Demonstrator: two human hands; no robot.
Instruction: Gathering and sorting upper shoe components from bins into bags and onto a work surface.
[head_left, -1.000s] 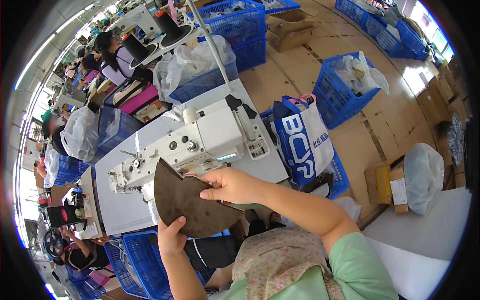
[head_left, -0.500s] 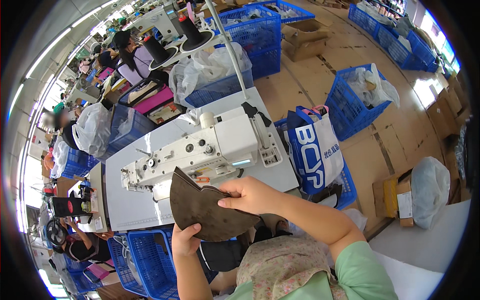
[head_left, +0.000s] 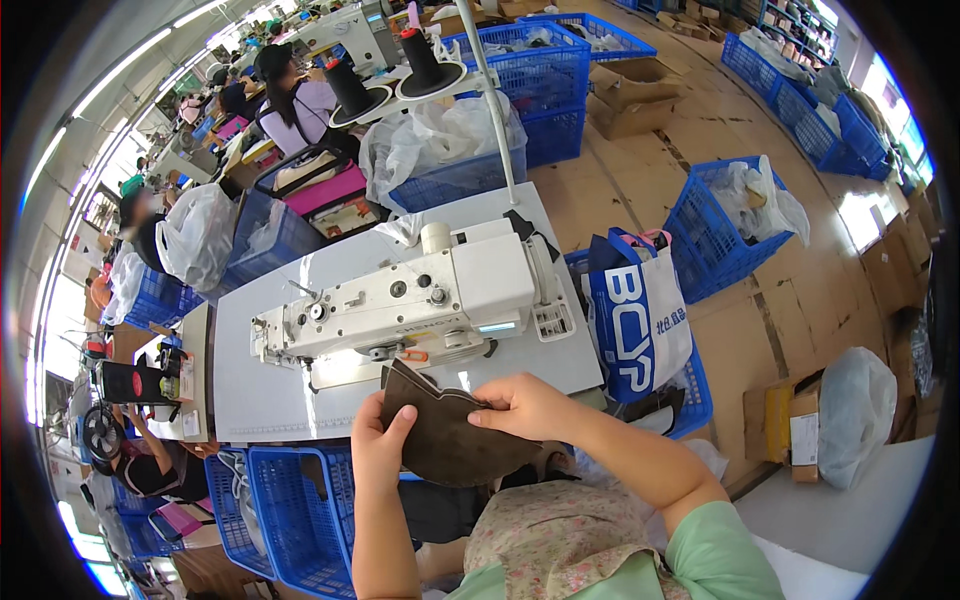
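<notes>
A dark brown, roughly half-round fabric or leather piece (head_left: 455, 440) hangs in front of me, at the near edge of the sewing table. My left hand (head_left: 382, 435) pinches its left edge, thumb on the face toward me and fingers behind. On the upper right edge, my right hand (head_left: 520, 405) grips it between thumb and bent fingers. A thin pale line runs along the upper edge between the hands. Just beyond stands a white industrial sewing machine (head_left: 470, 285), its needle area left of the piece.
Blue plastic crates (head_left: 300, 520) stand at the table's near left. A blue and white bag (head_left: 640, 320) sits in a crate on the right. Behind the machine, black thread cones (head_left: 425, 65) stand by a metal pole (head_left: 492, 110). Another person (head_left: 295, 105) sits farther off.
My left hand has moved from the piece's lower edge up to its left side. The piece has tilted and shifted a little right and down. My right hand still grips it.
</notes>
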